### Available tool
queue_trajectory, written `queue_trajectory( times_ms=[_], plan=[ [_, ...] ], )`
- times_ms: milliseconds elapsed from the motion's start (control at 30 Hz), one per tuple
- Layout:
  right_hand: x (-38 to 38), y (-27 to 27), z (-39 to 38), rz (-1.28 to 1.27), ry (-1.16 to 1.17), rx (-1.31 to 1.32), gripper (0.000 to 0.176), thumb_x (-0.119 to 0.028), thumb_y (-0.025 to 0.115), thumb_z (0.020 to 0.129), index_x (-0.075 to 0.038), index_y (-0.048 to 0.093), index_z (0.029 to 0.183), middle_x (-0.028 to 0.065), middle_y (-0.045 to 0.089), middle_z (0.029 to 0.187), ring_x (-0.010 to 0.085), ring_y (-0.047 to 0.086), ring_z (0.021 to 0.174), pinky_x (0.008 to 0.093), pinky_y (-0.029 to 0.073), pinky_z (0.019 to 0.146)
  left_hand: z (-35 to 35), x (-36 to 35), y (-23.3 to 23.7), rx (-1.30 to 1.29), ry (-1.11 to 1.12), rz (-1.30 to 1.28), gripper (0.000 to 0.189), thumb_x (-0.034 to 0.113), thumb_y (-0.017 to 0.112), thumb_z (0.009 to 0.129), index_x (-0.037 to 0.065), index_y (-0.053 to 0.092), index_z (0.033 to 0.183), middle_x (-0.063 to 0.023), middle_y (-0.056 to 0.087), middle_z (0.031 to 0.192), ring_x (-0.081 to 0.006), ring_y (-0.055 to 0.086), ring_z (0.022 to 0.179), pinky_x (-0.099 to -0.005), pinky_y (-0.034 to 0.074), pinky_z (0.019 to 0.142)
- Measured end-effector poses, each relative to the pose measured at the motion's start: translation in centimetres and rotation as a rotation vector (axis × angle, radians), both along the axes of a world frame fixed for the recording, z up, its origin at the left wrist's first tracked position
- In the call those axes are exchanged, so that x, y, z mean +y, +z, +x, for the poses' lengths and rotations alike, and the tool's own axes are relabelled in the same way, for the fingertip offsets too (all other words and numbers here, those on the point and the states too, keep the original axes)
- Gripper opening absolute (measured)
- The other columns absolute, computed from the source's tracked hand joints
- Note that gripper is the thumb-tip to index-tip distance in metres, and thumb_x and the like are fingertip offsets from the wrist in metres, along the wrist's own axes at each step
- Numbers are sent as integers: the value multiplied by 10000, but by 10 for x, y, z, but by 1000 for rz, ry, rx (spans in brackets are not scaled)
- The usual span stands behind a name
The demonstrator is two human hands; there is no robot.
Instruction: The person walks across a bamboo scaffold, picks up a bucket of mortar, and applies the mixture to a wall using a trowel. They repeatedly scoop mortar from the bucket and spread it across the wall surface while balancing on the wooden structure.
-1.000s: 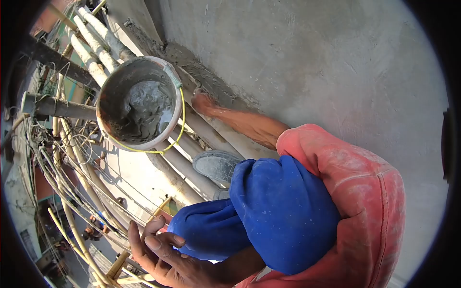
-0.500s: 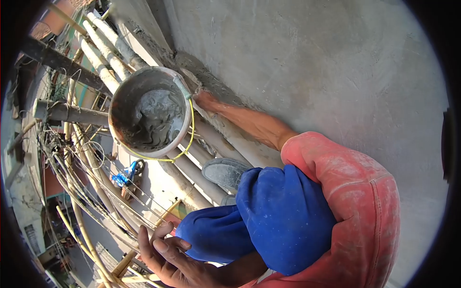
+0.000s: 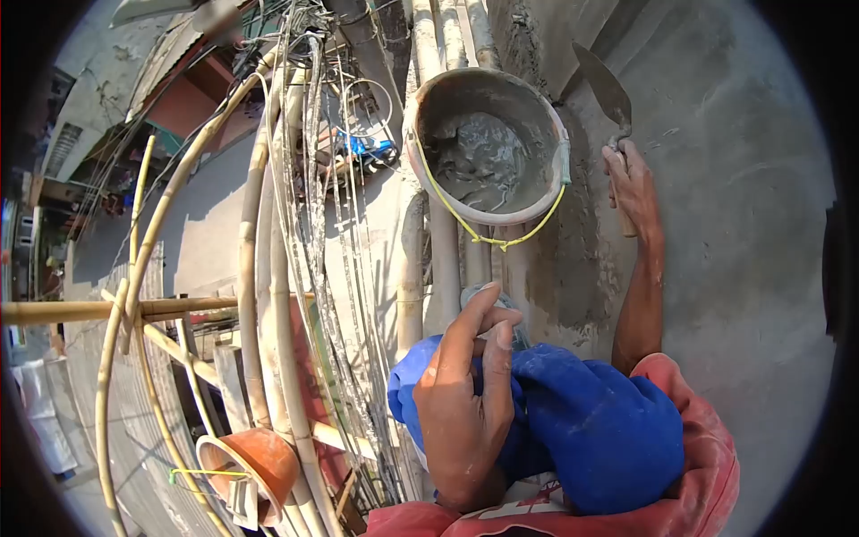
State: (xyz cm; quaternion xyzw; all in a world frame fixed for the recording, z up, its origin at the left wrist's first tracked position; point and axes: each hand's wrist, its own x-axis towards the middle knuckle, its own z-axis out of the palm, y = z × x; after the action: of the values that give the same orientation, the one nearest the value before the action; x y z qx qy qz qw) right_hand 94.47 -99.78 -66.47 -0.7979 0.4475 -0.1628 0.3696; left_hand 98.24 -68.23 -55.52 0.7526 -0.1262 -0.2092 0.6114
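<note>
My right hand grips the wooden handle of a trowel, its pointed metal blade up against the grey plastered wall. Just left of it, a bucket with a yellow cord handle holds wet grey mortar. My left hand is raised above my blue-clad knees, fingers loosely bent and apart, with nothing in it. A boot beneath the left fingers is mostly hidden.
Bamboo poles run under the bucket. A bundle of cables hangs to the left beside upright bamboo. An orange bucket hangs lower left. Far below lies a street with a blue vehicle. The plastered wall fills the right.
My view has turned, so the bucket now appears upper centre. My right hand has come away from the ledge beside the bucket, bringing the trowel into sight. My left hand has risen before my knees.
</note>
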Motion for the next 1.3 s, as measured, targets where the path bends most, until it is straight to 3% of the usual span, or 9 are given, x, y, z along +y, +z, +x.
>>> queue_trajectory(
  times_ms=[100,167,367,500,533,667,800,1000,1300],
  plan=[
    [15,46,-5,-490,203,172,345,-348,555,844,-91,562,1073,127,632,831,285,617,695,380,481,623,2,2,-11,-108,-5,85,293,74,498,902,-8,514,1182,-143,643,906,-183,630,774,-281,481,661],
    [31,64,4,-685,342,330,352,-277,615,778,-85,585,1071,131,625,867,286,600,827,366,460,732,3,0,-11,-112,36,114,296,127,478,925,-20,504,1181,-72,643,871,-57,472,654,-194,385,603],
    [29,-17,84,-939,648,575,97,-163,585,703,-125,674,694,97,649,724,248,646,714,400,476,612,5,-2,-14,-163,-51,206,304,129,466,929,1,494,1204,-102,636,876,-117,526,714,-244,433,680],
    [27,-47,115,-1026,667,474,118,-159,565,726,-116,675,715,84,650,719,238,642,723,382,465,609,7,-1,-24,-169,-141,254,312,124,463,930,10,483,1220,-146,631,928,-165,578,810,-283,458,740],
    [29,-48,120,-1021,638,434,122,-163,561,731,-122,675,721,80,649,722,236,638,728,375,461,616,8,-1,-32,-230,-130,208,309,93,507,895,-16,500,1184,-160,623,877,-246,620,753,-330,465,679],
    [45,-39,130,-1125,616,387,134,-181,551,747,-129,673,734,79,648,753,230,628,774,362,453,651,9,-4,-26,-188,-118,243,311,92,501,897,-22,495,1187,-161,622,882,-246,618,752,-331,464,687],
    [50,-25,117,-1013,617,431,117,-173,564,735,-116,665,749,102,645,789,245,627,820,399,459,701,10,-3,-25,-201,-138,251,308,83,495,898,-28,495,1185,-158,624,881,-237,613,745,-325,466,685],
    [37,-7,53,-468,323,193,418,-362,642,762,-166,603,1129,153,643,973,324,604,930,411,463,799,10,-2,-26,-200,-158,222,322,121,473,920,-20,474,1209,-147,621,919,-203,590,795,-306,451,732],
    [41,-80,-8,-121,-274,-305,376,-346,602,828,-23,558,1014,178,611,838,314,586,774,380,445,689,9,-6,-25,-231,-192,323,354,191,461,941,2,462,1239,-131,620,963,-185,564,854,-290,429,800]
  ],
)
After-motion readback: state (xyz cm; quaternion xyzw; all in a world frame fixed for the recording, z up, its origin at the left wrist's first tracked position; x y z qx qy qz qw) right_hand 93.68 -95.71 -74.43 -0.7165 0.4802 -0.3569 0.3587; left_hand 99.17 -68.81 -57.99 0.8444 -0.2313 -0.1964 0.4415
